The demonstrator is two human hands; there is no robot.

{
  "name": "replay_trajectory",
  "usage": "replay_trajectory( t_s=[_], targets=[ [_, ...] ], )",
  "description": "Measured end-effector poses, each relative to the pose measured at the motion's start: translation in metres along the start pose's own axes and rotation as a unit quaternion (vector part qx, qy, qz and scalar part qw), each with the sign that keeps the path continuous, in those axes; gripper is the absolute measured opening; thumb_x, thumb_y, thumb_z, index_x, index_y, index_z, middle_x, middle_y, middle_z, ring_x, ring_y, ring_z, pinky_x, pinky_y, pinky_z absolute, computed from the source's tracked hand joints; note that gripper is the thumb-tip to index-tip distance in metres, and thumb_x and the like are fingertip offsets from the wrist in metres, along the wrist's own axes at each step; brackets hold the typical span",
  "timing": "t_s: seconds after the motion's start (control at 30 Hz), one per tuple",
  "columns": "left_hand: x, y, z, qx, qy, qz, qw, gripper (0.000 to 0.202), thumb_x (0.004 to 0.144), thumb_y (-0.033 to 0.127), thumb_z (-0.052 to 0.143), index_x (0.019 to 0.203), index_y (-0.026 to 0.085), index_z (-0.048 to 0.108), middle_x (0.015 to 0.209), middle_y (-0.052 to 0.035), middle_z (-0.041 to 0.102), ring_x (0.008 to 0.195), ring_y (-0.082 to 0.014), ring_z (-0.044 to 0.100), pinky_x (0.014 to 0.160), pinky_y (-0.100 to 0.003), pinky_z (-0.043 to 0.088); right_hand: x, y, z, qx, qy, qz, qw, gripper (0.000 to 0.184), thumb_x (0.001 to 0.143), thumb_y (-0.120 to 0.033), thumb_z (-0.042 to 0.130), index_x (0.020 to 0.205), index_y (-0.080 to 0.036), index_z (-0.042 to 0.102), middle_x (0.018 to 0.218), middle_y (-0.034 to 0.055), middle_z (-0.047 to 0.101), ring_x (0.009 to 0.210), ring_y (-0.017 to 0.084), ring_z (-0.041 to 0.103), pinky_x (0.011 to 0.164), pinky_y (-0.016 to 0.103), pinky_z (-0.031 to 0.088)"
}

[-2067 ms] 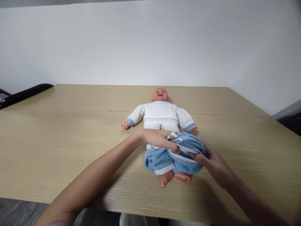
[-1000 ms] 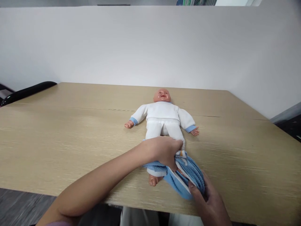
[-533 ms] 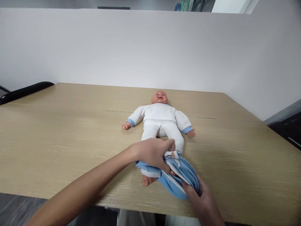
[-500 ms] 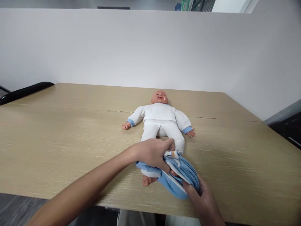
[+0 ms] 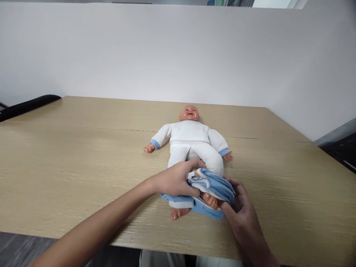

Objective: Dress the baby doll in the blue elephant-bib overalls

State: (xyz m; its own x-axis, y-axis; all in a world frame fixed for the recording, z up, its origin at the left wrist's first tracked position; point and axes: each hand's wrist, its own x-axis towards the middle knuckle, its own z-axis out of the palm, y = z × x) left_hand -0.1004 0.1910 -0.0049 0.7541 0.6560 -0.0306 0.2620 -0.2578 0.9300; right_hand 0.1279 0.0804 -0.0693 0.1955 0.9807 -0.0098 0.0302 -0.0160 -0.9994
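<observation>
A baby doll (image 5: 190,131) in a white outfit with blue cuffs lies on its back, its head toward the wall and its feet toward me. Blue and white pants (image 5: 215,185) are bunched around its lower legs. My left hand (image 5: 179,180) pinches the pants' bunched edge between the doll's legs. On the other side, my right hand (image 5: 240,204) grips the same bunched cloth, thumb below and fingers behind. One bare doll foot (image 5: 210,200) pokes out of the cloth between my hands. The other foot (image 5: 179,213) shows below the left pant leg.
The doll rests on a wooden table (image 5: 83,167), near its front edge. A pale wall (image 5: 139,55) stands behind. Black chair parts show at the far left (image 5: 30,105) and the right edge (image 5: 343,148). My legs are under the table's front edge.
The doll's foot on the right has come out through the bunched pants, and that leg is bent more outward. My right hand has moved up a little with the cloth.
</observation>
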Motion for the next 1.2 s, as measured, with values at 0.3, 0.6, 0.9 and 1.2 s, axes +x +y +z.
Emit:
replay_trajectory(
  t_s=[0.3, 0.6, 0.9, 1.2],
  targets=[
    [-0.006, -0.005, -0.011, -0.034, -0.011, 0.044, 0.998, 0.022, 0.079, 0.019, 0.079, 0.099, 0.017, 0.071, 0.087, 0.0032, 0.063, 0.083, -0.0152, 0.057, 0.075, -0.026, 0.046, 0.030, -0.023, -0.031, -0.194, -0.157, -0.124, 0.960, 0.027, 0.085, -0.016, 0.071, 0.109, -0.026, 0.069, 0.095, -0.0006, 0.074, 0.087, 0.022, 0.070, 0.078, 0.030, 0.055],
    [-0.016, -0.007, -0.021, 0.058, -0.032, 0.118, 0.991, 0.040, 0.077, 0.021, 0.085, 0.115, 0.020, 0.074, 0.129, -0.0081, 0.066, 0.116, -0.0259, 0.065, 0.102, -0.035, 0.054, 0.069, -0.057, -0.045, -0.264, -0.353, -0.178, 0.880, 0.023, 0.092, -0.029, 0.082, 0.108, -0.027, 0.065, 0.099, 0.0002, 0.063, 0.089, 0.022, 0.059, 0.082, 0.032, 0.051],
    [-0.043, -0.016, -0.050, 0.256, 0.004, 0.107, 0.961, 0.050, 0.094, 0.048, 0.082, 0.138, 0.028, 0.070, 0.163, -0.0109, 0.054, 0.151, -0.0374, 0.044, 0.130, -0.052, 0.034, 0.089, -0.056, -0.043, -0.201, -0.405, -0.150, 0.879, 0.015, 0.105, -0.041, 0.067, 0.102, -0.026, 0.067, 0.101, 0.0029, 0.063, 0.096, 0.024, 0.060, 0.091, 0.036, 0.052],
    [-0.032, -0.056, -0.057, 0.030, 0.091, 0.089, 0.991, 0.026, 0.097, 0.040, 0.076, 0.114, 0.021, 0.075, 0.153, -0.0129, 0.062, 0.144, -0.0345, 0.055, 0.126, -0.049, 0.041, 0.118, -0.027, -0.002, 0.081, -0.250, 0.039, 0.964, 0.018, 0.090, -0.043, 0.071, 0.095, -0.026, 0.070, 0.108, 0.0041, 0.073, 0.112, 0.031, 0.066, 0.102, 0.044, 0.054]
  ],
)
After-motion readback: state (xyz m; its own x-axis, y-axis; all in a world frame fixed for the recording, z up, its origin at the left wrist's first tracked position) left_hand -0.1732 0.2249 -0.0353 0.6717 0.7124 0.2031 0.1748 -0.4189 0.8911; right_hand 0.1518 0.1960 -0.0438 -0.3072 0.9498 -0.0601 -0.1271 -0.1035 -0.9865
